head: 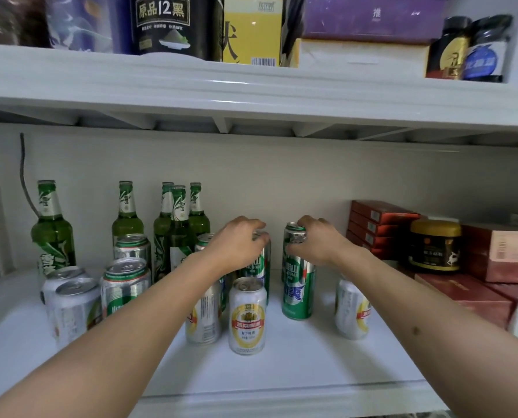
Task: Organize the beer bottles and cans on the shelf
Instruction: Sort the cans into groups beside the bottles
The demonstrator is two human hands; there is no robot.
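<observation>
Two tall green cans are gripped from above on the white shelf (281, 369). The left hand (236, 242) is curled over the top of the left green can (259, 267), whose rim is mostly hidden under the fingers, so only its body is seen below the palm. The right hand (318, 241) is curled round the top of the right green can (298, 285), with the fingertips closed on the rim and upper wall; this can stands upright, and whether its base rests on the shelf cannot be told. A narrow gap is left between the two held cans. Just below the left hand's fingers a short white-and-yellow can (247, 316) stands in front, with another short can (203, 318) beside it, partly covered by the left forearm. Beyond the left-hand fingers, toward the back wall, a cluster of green bottles (179, 224) is seen, with one separate green bottle (52, 230) farther out on that side and several silver cans (125, 282) in front of them. Outward from the right hand a short can (352, 312) stands near the forearm, and past it red boxes (378, 227) and a dark jar with a gold lid (435, 245) close that side. Bare shelf is left toward the front edge, under both forearms.
</observation>
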